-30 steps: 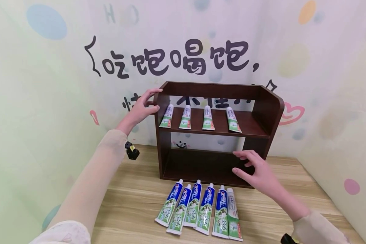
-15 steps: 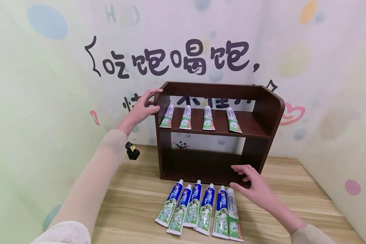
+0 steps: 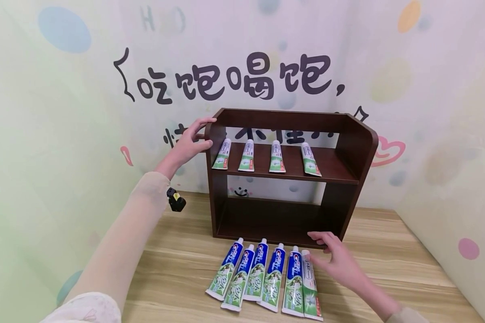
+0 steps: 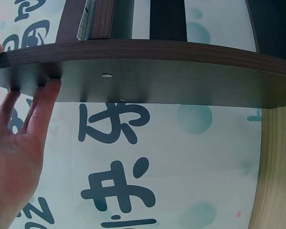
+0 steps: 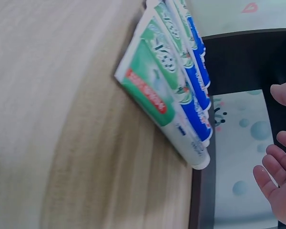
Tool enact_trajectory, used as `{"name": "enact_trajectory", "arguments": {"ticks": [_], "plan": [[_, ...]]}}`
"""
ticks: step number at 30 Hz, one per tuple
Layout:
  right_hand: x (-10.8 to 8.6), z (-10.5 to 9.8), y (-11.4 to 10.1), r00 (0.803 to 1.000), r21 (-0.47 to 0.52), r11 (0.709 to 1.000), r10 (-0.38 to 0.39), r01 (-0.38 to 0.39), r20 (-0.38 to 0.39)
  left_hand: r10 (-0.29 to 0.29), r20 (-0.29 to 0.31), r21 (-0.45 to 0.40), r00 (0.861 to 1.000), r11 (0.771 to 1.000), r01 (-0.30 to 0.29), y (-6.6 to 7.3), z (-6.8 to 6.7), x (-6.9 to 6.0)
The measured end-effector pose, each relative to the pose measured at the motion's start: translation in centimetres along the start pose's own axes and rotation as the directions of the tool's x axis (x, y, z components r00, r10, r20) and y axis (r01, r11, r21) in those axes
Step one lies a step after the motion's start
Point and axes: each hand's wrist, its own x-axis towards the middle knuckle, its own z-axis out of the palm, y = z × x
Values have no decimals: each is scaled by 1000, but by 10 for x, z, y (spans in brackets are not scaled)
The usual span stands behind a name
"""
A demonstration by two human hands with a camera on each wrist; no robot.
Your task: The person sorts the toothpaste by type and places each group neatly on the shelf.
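Note:
My left hand (image 3: 187, 142) rests on the left side panel of a dark brown two-tier shelf (image 3: 291, 117). In the left wrist view its fingers (image 4: 44, 107) lie straight against the panel's outer face. My right hand (image 3: 341, 260) hovers with loosely bent fingers near the cap end of a white-and-green toothpaste tube (image 3: 312, 291). A gap shows between this hand (image 5: 281, 176) and the tube in the right wrist view; nothing is in its grasp. Left of that tube lie several blue-and-green toothpaste tubes (image 3: 294, 282), side by side, caps toward the shelf.
On the upper tier several white-and-green toothpaste tubes (image 3: 277, 157) stand spaced in a row, leaning back. Below is the lower tier (image 3: 266, 220). Wooden tabletop (image 3: 169, 269) extends around the shelf, with a printed curtain (image 3: 85, 125) behind and at both sides.
My right hand has come down and toward me, from in front of the lower tier to beside the right-hand toothpaste tube. The left hand and the tubes have stayed put.

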Motion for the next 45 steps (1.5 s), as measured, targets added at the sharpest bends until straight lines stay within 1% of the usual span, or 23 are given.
{"name": "enact_trajectory", "arguments": {"ticks": [5,13,15,17,23,27,30,32,36,40,43,45], "plan": [[-6,5,3,999,10,999,30,-31,16,-9,1,-9,1000,1000,9,-1,0,0],[-13,13,6,998,31,998,49,-50,38,2,-4,-5,1000,1000,-2,-1,0,0],[-14,14,7,996,39,997,67,-69,52,1,-5,-6,1000,1000,-1,-1,0,0],[-15,15,7,992,44,994,96,-99,78,0,-5,-7,1000,1000,0,-1,0,0],[-18,20,10,971,42,982,178,-187,157,-6,-3,-8,1000,1000,6,0,0,0],[-21,24,12,964,10,979,199,-204,177,-5,-2,-9,1000,1000,5,0,0,0],[-23,25,12,962,-15,979,202,-203,185,-1,-5,-6,1000,1000,1,-1,0,0],[-25,26,11,959,-12,977,210,-211,190,4,-7,-3,1000,1000,-4,-2,1,1],[-28,28,10,960,-16,978,205,-206,192,6,-11,0,1000,1000,-6,-3,1,1],[-30,30,9,960,-50,981,195,-188,200,6,-12,0,1000,1000,-6,-3,1,1],[-31,33,9,954,-77,976,216,-205,206,8,-11,-1,1000,1000,-8,-3,1,1],[-30,35,7,946,-76,970,244,-233,212,10,-11,1,1000,1000,-10,-3,1,1]]}}
